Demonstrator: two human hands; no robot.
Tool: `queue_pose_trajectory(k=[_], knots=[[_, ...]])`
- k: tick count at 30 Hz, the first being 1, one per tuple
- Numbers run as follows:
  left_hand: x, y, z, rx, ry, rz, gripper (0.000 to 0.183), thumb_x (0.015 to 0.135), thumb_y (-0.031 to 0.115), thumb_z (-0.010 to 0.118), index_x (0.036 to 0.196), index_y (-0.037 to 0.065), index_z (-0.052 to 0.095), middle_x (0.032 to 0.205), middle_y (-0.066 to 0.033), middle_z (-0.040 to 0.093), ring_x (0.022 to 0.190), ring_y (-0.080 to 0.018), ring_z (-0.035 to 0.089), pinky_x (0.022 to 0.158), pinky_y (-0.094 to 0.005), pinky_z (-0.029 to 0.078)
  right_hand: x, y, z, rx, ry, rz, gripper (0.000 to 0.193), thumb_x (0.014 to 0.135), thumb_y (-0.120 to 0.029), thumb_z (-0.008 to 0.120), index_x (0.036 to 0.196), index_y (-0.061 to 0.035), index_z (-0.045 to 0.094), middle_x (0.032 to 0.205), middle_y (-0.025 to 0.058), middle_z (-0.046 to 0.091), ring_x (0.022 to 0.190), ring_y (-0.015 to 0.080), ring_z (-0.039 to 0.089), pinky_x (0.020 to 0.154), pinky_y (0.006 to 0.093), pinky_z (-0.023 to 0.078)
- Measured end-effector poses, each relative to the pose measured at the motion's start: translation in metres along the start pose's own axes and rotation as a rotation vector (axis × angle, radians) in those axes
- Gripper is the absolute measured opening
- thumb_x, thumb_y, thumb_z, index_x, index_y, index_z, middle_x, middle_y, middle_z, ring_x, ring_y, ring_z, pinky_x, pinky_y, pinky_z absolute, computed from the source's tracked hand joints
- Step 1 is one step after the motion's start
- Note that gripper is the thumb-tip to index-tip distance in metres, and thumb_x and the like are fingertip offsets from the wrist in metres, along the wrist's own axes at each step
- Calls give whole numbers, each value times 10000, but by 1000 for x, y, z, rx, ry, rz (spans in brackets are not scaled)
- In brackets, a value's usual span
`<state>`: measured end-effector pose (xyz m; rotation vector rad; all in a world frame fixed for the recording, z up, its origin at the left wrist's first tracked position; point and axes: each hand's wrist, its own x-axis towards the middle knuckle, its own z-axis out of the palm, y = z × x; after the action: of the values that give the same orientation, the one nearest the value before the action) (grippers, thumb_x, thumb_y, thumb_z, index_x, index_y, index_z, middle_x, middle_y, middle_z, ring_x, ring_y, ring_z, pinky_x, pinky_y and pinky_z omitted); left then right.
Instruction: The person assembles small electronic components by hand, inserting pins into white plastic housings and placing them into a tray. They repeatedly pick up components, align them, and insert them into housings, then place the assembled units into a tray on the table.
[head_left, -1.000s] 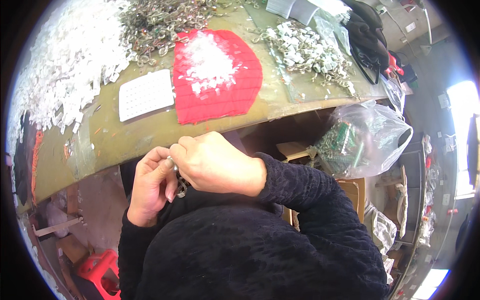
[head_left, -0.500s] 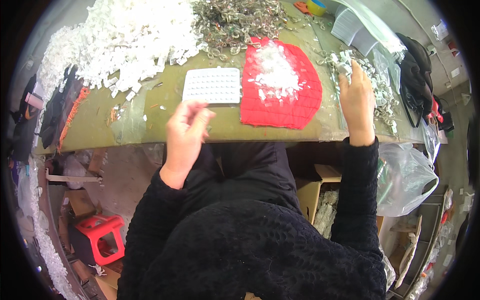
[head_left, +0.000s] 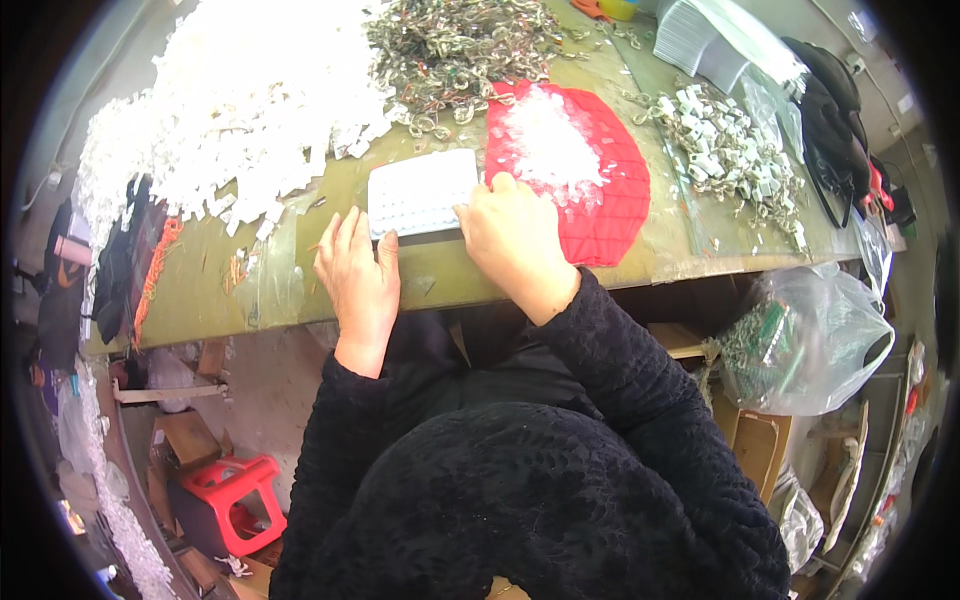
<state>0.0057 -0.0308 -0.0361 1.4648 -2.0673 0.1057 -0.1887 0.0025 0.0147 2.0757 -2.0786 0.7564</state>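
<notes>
The white tray (head_left: 425,192) lies on the table (head_left: 440,275), long axis left to right, right end angled slightly away from you. Your left hand (head_left: 362,285), fingers extended, is at its near-left corner; your right hand (head_left: 515,235) curls by its right edge, grip hidden.

Joined over a metal piece a second ago, the left hand (head_left: 362,287) and right hand (head_left: 515,232) are now apart. The right, over the tagged chains (head_left: 722,145) half a second ago, is now at the tray's (head_left: 423,185) four o'clock, fingers curled, leaving the chains uncovered. The left's fingers, bent half a second ago, now stretch out at the tray's seven o'clock.
</notes>
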Motion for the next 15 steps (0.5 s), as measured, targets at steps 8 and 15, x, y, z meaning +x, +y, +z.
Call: queue_pose_trajectory(k=[8, 15], knots=[[2, -16, 2, -304, 88, -25, 339, 972, 215, 568, 1215, -16, 618, 1236, -178, 615, 1197, -340, 537, 1042, -427, 388, 13, -9, -3, 902, 220, 284, 175, 847, -63, 606, 982, 46, 578, 901, 266, 653, 872, 430, 650, 739, 459, 512], [2, -14, -4, -379, 46, -77, 370, 1009, 240, 537, 1270, -17, 592, 1281, -180, 598, 1223, -311, 526, 1042, -406, 395, -48, 138, -100, 1145, 732, 282, 137, 841, -37, 643, 967, 12, 620, 789, 110, 667, 648, 168, 658, 583, 295, 532]])
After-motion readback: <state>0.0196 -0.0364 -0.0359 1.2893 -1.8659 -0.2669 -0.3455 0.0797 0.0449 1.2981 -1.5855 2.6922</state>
